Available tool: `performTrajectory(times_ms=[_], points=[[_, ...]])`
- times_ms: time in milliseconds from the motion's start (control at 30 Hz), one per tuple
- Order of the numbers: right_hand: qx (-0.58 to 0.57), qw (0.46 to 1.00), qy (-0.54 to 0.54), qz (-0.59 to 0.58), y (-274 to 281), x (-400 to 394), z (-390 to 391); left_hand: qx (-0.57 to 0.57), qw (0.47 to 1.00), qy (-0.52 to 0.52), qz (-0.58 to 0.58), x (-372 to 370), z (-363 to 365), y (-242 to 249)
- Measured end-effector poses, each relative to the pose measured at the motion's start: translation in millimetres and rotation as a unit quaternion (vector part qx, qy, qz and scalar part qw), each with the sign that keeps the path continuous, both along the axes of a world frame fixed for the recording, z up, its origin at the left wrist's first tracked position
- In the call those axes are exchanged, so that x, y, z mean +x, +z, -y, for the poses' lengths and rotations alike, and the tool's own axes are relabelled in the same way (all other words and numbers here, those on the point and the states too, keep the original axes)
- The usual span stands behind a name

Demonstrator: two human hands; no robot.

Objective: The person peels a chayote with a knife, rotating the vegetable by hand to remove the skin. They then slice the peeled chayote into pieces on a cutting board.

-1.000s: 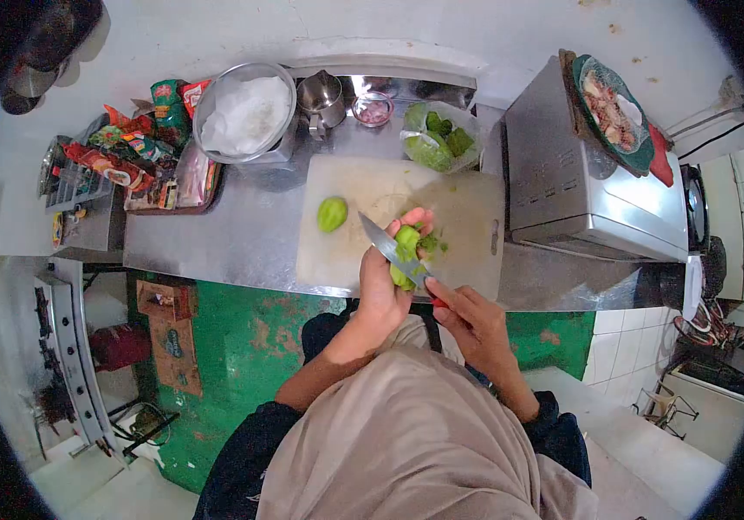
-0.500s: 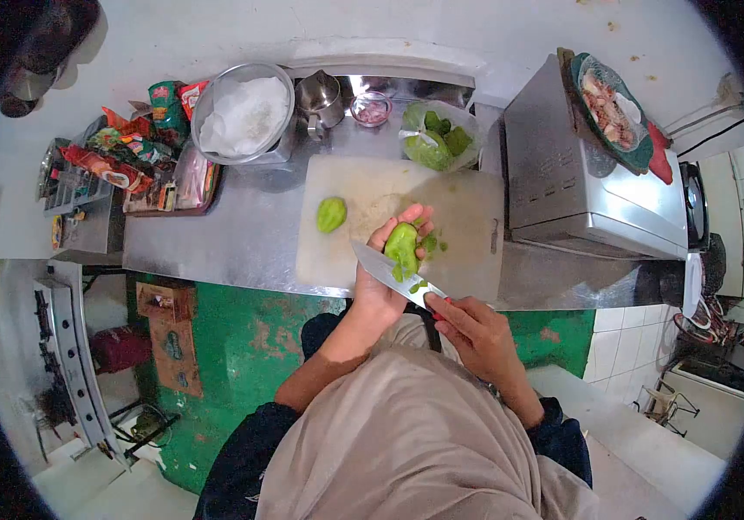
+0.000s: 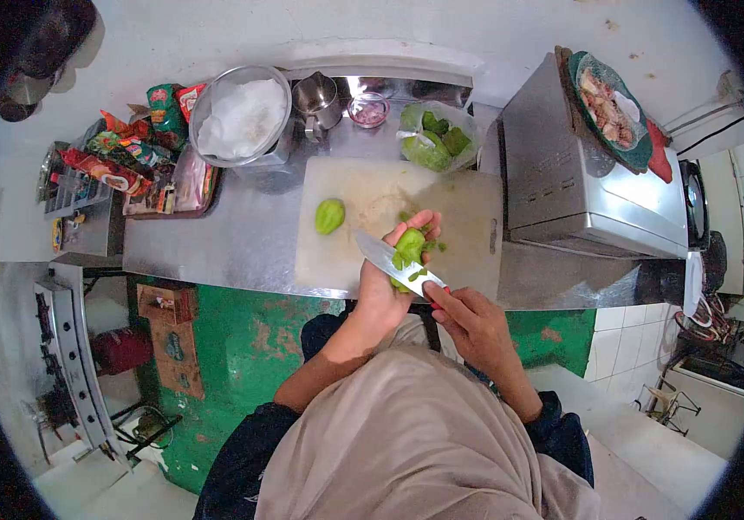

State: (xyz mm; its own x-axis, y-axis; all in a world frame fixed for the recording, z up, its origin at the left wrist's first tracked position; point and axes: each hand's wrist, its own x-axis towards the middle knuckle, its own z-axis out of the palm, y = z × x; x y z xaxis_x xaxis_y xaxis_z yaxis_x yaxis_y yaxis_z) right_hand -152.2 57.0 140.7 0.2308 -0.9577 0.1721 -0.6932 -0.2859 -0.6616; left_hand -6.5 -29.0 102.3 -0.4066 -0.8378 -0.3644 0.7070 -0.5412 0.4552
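Note:
My left hand (image 3: 382,282) holds a partly peeled green vegetable (image 3: 410,246) over the front part of a white cutting board (image 3: 320,264). In my right hand (image 3: 473,328) is the red handle of a knife. The knife's blade (image 3: 382,257) points up and left and lies against the vegetable, with bits of green peel on it. A second green vegetable (image 3: 330,217) rests whole on the board's left side. Small green scraps (image 3: 438,247) lie on the board beyond my left fingers, which hide part of them.
Behind the board stand a metal bowl of white material (image 3: 244,117), a metal jug (image 3: 317,100), a small glass bowl (image 3: 368,111) and a bag of green vegetables (image 3: 434,139). Packets (image 3: 120,173) lie at the left. A silver oven (image 3: 593,173) with a dish of food (image 3: 607,108) stands right.
My left hand and the vegetable have shifted slightly towards my body. More of the vegetable shows below the blade, and the knife has moved a little relative to it.

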Motion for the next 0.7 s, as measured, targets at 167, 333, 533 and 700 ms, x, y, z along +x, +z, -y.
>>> performTrajectory(times_ms=[167,333,533,700], points=[[-0.031,0.999,-0.023,-0.022,-7.3,1.5,1.6,0.019,0.999,0.000,-0.031,-3.2,-0.6,0.1],[-0.014,0.999,-0.036,0.023,-11.9,-1.2,6.5,0.040,0.998,-0.002,-0.050,-5.3,-1.1,-2.9],[0.117,0.969,-0.027,0.216,-3.9,-12.5,4.0,0.052,0.998,-0.003,-0.039,0.0,4.5,-4.0],[0.091,0.992,0.030,0.083,10.0,-10.7,3.4,0.053,0.996,-0.004,-0.069,2.0,7.2,-7.9]])
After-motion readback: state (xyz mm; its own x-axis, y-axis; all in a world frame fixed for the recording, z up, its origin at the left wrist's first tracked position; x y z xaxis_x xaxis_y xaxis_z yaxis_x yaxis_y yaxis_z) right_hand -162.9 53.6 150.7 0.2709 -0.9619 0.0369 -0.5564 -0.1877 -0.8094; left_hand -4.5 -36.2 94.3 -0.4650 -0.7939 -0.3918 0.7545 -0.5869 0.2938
